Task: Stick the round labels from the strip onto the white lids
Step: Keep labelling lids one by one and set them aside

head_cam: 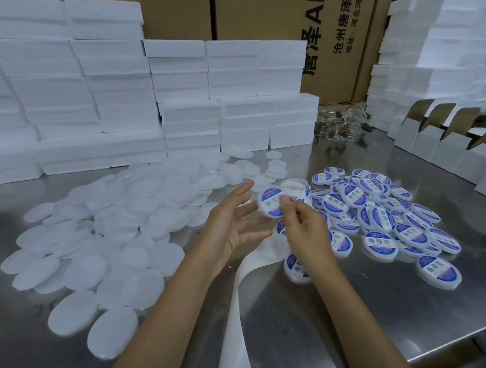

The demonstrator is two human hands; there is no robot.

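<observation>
My left hand (pixel 233 223) is spread with straight fingers, and its fingertips support a white lid (pixel 270 207) that carries a blue and white round label. My right hand (pixel 304 230) has its thumb on that label at the lid's right edge. Its curled fingers hold the label strip (pixel 243 306), which runs under the hand and trails down to the table's near edge. More labels on the strip show just below the right hand. A heap of plain white lids (pixel 105 232) lies to the left. Labelled lids (pixel 382 218) are piled to the right.
Stacks of white foam boxes (pixel 127 97) wall the back and left of the steel table (pixel 342 312). Open white cartons (pixel 438 141) line the right side. Clear jars with brown pieces (pixel 342 124) stand at the back, cardboard boxes behind them. The table edge runs along the lower right.
</observation>
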